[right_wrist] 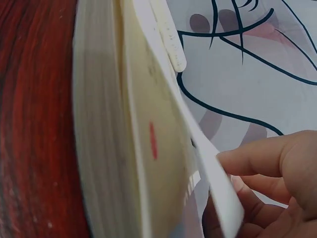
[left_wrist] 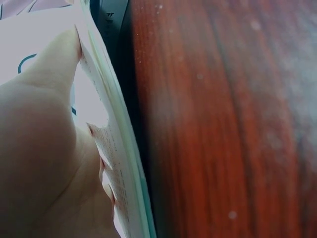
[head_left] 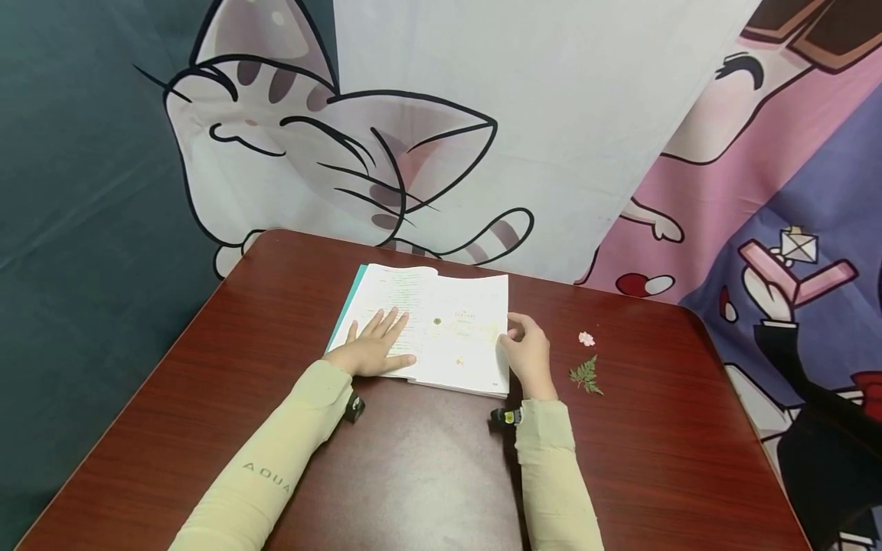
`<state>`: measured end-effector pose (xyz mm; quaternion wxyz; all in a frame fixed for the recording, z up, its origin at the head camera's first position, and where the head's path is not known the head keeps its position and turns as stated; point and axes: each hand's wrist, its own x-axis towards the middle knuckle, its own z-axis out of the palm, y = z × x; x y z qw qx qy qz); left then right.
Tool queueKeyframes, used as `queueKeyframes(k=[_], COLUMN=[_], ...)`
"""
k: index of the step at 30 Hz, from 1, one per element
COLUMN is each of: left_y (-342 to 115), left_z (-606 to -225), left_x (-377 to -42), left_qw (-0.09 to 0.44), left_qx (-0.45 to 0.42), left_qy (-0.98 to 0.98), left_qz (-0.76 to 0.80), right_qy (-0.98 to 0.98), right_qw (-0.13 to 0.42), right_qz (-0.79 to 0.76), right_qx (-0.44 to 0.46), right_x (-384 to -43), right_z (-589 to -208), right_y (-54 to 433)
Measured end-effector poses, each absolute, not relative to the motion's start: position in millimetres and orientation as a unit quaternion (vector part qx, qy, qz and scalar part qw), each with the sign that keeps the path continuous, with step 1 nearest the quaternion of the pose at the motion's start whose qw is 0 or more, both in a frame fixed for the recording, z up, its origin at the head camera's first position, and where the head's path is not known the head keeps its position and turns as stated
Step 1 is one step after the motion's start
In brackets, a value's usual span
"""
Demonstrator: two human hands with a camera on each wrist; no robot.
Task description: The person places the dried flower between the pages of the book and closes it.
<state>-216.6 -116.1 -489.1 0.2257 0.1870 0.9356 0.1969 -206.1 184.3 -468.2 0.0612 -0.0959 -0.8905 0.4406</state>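
Book [head_left: 444, 295] lies open on the brown table [head_left: 427, 490], toward the far side, with a hand at either side of it. The step in hand looks like lifting a leaf: one white page [right_wrist: 225, 203] stands bent away from the thick stack beside it. Next, I judge, calls for a light, steady pinch and a smooth swing of that page toward the spine, the opposite side held flat.

The right hand [head_left: 529, 356] pinches the page at its outer edge, thumb and index finger curled in, the forearm angled up from the near edge. The left hand [head_left: 368, 353] lies palm down on the left-hand page, fingers spread, thumb pointing toward the spine.

Near the spine sits a small dark spot [head_left: 437, 321]; printed or loose, I cannot tell. Right of the right hand lie a pink flower [head_left: 586, 339] and a ferny green sprig [head_left: 586, 375].
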Motion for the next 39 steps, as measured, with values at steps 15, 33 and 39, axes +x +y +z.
queueKeyframes(k=[15,33,39], left_y=[-115,-113,-112], left_z=[-489,-491,-489], left_x=[-218,-218,-216], left_qw=[0.228,0.217,0.218], left_qx=[0.187,0.192,0.191], left_qy=[0.934,0.936,0.934], left_qz=[0.201,0.201,0.207], right_qy=[-0.79,-0.764,-0.787], right_qw=[0.095,-0.019,-0.045], right_qz=[0.601,0.642,0.612], right_qx=[-0.08,0.055,0.07], right_x=[-206,-216,-224], right_z=[-453,-474,-481], right_y=[176,136,120])
